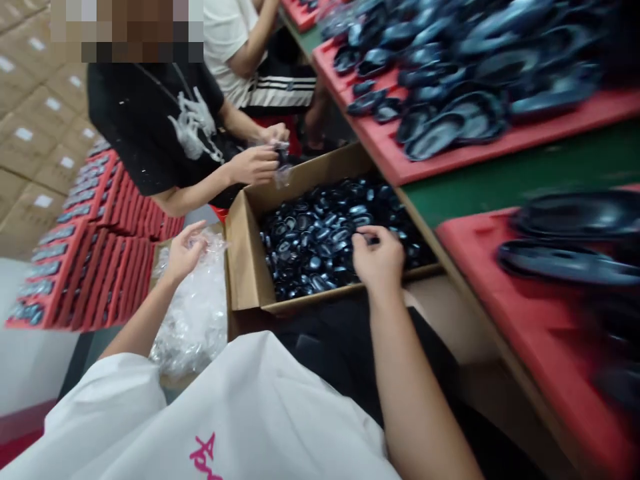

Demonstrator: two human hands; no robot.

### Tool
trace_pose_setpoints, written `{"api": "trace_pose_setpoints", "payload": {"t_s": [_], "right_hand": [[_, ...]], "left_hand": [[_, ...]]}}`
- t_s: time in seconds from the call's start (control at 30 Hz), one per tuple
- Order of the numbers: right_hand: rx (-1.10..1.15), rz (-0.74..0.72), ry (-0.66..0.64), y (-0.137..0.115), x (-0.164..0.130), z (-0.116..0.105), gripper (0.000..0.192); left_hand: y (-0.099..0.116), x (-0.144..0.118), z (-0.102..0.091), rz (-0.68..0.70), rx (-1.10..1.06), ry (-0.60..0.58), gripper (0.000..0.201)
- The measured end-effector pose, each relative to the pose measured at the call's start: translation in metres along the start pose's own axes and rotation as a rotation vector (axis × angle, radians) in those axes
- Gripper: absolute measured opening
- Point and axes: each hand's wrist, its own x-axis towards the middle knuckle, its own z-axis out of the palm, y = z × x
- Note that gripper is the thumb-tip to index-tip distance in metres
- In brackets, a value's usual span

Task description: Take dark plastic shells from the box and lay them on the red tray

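Glossy blue-black oval pieces (pixel 313 240) lie heaped in an open cardboard box (pixel 250 253), just in front of the wearer's lap. Their long axes point every way: some slant up to the right, others run nearly crosswise, and many are too small or blurred to read. The box itself has its longer side running left to right, rising slightly toward the right.

Over the right part of this heap is the right hand (pixel 380 257), thumb and forefinger brought close together and pointing left; whether a piece sits between the fingertips I cannot tell. The left hand (pixel 186 252) is loosely curled, with a gap between thumb and forefinger, at the upper edge of a pile of clear plastic wrapping (pixel 195 313) left of the box.

Across the box, a co-worker in a black T-shirt (pixel 155 127) holds a small dark item in clear film (pixel 283 167) with both hands.

To the right, a red tray (pixel 500 280) carries larger dark, elongated shells (pixel 570 263), their long axes close to horizontal. Beyond it, another red tray (pixel 385 157) bears a jumbled pile of similar shells. Stacked red trays (pixel 120 267) stand at the left, near brown cartons (pixel 35 127).
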Motion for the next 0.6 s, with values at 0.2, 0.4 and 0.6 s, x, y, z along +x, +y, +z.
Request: {"api": "trace_pose_setpoints", "payload": {"t_s": [0.2,0.4,0.6], "right_hand": [[-0.024,0.086,-0.148,-0.021,-0.009,0.003,0.027],[-0.072,0.190,-0.194,-0.027,-0.017,0.002,0.028],[-0.152,0.275,-0.200,-0.029,-0.023,0.002,0.026]], "left_hand": [[-0.091,-0.094,-0.082,-0.341,0.245,0.217,0.031],[-0.131,-0.189,-0.009,-0.411,0.161,-0.108,0.021],[-0.147,-0.220,0.080,-0.240,0.059,-0.339,0.012]]}}
